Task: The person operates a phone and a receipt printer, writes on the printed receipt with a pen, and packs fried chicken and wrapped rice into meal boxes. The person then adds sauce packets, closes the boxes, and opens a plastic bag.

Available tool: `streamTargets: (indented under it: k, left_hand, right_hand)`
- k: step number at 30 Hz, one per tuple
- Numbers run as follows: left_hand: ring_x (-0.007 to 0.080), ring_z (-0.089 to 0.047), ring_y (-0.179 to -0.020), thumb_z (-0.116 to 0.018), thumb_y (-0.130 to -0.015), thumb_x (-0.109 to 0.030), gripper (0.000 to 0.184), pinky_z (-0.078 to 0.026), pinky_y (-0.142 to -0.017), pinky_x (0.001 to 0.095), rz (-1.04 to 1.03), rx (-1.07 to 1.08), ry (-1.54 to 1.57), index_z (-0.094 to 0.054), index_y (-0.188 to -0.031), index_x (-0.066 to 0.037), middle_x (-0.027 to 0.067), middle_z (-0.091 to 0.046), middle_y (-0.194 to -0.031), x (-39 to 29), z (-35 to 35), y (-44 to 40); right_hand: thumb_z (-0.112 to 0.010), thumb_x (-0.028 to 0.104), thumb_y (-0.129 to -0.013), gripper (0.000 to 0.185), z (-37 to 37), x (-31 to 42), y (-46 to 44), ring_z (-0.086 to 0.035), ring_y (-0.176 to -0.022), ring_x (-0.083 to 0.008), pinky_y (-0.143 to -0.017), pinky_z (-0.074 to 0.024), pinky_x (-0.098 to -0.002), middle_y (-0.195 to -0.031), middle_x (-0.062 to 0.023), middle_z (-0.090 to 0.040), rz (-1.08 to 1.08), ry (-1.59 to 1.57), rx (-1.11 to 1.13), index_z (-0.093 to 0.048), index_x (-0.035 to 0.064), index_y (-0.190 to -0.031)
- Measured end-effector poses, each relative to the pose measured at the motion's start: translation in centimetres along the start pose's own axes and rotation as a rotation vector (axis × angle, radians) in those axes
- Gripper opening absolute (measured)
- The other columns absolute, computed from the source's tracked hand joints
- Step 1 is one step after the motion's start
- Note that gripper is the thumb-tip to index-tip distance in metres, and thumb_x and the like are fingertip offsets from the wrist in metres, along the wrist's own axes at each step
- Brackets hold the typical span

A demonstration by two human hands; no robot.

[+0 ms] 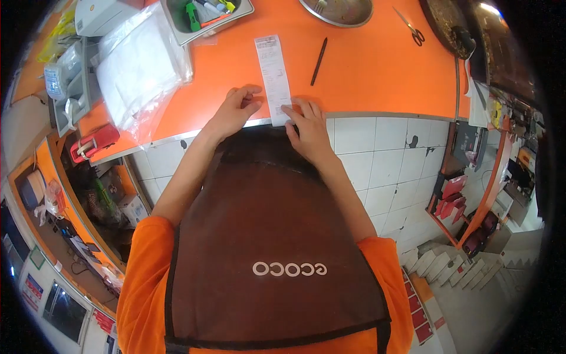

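Observation:
A long white printed receipt [273, 74] lies on the orange counter, its lower end reaching over the metal-trimmed front edge. My right hand [309, 130] rests at the receipt's lower right, fingers apart, with a fingertip touching the paper. To the left of the receipt is my left hand [236, 112], its fingers loosely bent and a gap between thumb and forefinger; nothing is in it. A dark pen or pencil [319, 61] lies on the counter to the right of the receipt.
Beyond the receipt stand a metal tray [247, 13] of markers and tools and a round metal pan [354, 25]. Scissors [417, 36] lie to the right. Clear plastic bags [141, 65] and a red stapler-like object [94, 143] are on the left.

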State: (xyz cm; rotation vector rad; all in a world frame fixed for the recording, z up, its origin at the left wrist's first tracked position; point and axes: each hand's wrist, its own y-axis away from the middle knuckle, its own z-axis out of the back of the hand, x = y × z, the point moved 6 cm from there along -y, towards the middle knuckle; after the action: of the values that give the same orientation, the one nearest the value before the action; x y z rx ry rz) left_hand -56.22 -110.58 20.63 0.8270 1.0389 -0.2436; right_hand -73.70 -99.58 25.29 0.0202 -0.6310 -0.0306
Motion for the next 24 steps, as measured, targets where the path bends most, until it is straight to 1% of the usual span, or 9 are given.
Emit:
streamTargets:
  k: [1, 4, 7, 10, 13, 16, 19, 22, 24]
  left_hand:
    - [0.0203, -0.064, -0.113, -0.063, -0.101, -0.014, 0.036, -0.052, -0.097, 0.0319, -0.004, -0.017, -0.032, -0.060, -0.134, -0.001, 0.0136, -0.065, -0.124, -0.2, -0.1, -0.1]
    - [0.0199, -0.067, -0.106, -0.064, -0.100, -0.014, 0.030, -0.053, -0.093, 0.0319, -0.006, 0.013, 0.085, -0.063, -0.126, 0.000, 0.0126, -0.069, -0.115, -0.1, -0.4, -1.5]
    - [0.0190, -0.068, -0.099, -0.067, -0.098, -0.015, 0.027, -0.054, -0.090, 0.0315, -0.005, -0.029, 0.042, -0.065, -0.120, 0.002, 0.0112, -0.072, -0.106, -1.1, -0.4, -2.6]
    - [0.0185, -0.068, -0.098, -0.071, -0.095, -0.012, 0.030, -0.055, -0.088, 0.0314, 0.024, -0.083, 0.041, -0.064, -0.120, 0.002, 0.0119, -0.071, -0.105, -2.6, -0.4, -2.6]
    - [0.0183, -0.069, -0.096, -0.074, -0.090, -0.004, 0.032, -0.056, -0.086, 0.0309, -0.007, -0.185, 0.167, -0.062, -0.120, 0.003, 0.0117, -0.071, -0.104, -2.5, -0.7, -2.7]
    - [0.0176, -0.069, -0.097, -0.073, -0.087, 0.004, 0.034, -0.057, -0.083, 0.0298, -0.081, -0.300, 0.297, -0.061, -0.120, 0.002, 0.0108, -0.069, -0.108, -2.5, -1.3, -2.9]
    - [0.0157, -0.065, -0.092, -0.074, -0.084, 0.008, 0.042, -0.058, -0.079, 0.0269, -0.182, -0.294, 0.303, -0.060, -0.124, 0.003, 0.0144, -0.064, -0.121, -3.5, -1.9, -3.2]
    - [0.0141, -0.062, -0.096, -0.071, -0.083, 0.012, 0.057, -0.059, -0.079, 0.0267, -0.310, -0.293, 0.093, -0.056, -0.137, 0.000, 0.0140, -0.055, -0.135, -6.2, -2.2, -2.9]
    - [0.0148, -0.063, -0.102, -0.069, -0.084, 0.013, 0.066, -0.061, -0.083, 0.0286, -0.296, -0.186, 0.097, -0.049, -0.145, -0.001, 0.0119, -0.051, -0.140, -9.2, -3.5, -2.7]
  right_hand:
    - [-0.068, 0.011, -0.084, 0.041, 0.1, 0.0, 0.0, -0.051, -0.122, -0.0339, -0.102, -0.0396, -0.0505, -0.134, -0.0123, -0.055, 0.000, 0.001, -0.001, -0.068, 0.0102, -0.124]
    - [-0.068, 0.010, -0.083, 0.041, -0.1, -0.1, 0.0, -0.051, -0.121, -0.0337, -0.100, -0.0403, -0.0500, -0.133, -0.0122, -0.056, 0.031, -0.007, -0.045, -0.069, 0.0102, -0.123]
    - [-0.069, 0.009, -0.082, 0.040, 0.0, -0.1, 0.0, -0.052, -0.121, -0.0336, -0.098, -0.0412, -0.0499, -0.131, -0.0122, -0.057, 0.009, -0.028, -0.014, -0.069, 0.0102, -0.122]
    - [-0.070, 0.008, -0.080, 0.041, 0.3, 0.1, -0.2, -0.052, -0.120, -0.0333, -0.097, -0.0419, -0.0491, -0.129, -0.0120, -0.057, 0.016, -0.010, 0.000, -0.069, 0.0102, -0.121]
    - [-0.072, 0.007, -0.079, 0.041, 0.7, 0.3, -0.4, -0.053, -0.119, -0.0328, -0.097, -0.0420, -0.0482, -0.129, -0.0118, -0.057, 0.042, -0.005, -0.027, -0.069, 0.0101, -0.119]
    - [-0.072, 0.006, -0.078, 0.041, 1.0, 0.2, -0.6, -0.053, -0.119, -0.0325, -0.098, -0.0421, -0.0481, -0.129, -0.0117, -0.057, 0.045, -0.015, 0.006, -0.069, 0.0103, -0.119]
    - [-0.072, 0.006, -0.079, 0.042, 1.4, 0.1, -0.6, -0.053, -0.121, -0.0321, -0.098, -0.0423, -0.0491, -0.131, -0.0117, -0.057, 0.060, -0.034, 0.026, -0.068, 0.0105, -0.121]
    - [-0.071, 0.006, -0.081, 0.042, 2.3, -0.7, 0.1, -0.056, -0.119, -0.0342, -0.097, -0.0453, -0.0499, -0.132, -0.0136, -0.058, 0.061, -0.141, 0.053, -0.066, 0.0090, -0.123]
    - [-0.070, 0.007, -0.084, 0.041, 4.6, -2.4, 1.2, -0.058, -0.117, -0.0359, -0.096, -0.0478, -0.0491, -0.130, -0.0152, -0.059, 0.023, -0.233, 0.039, -0.065, 0.0075, -0.125]
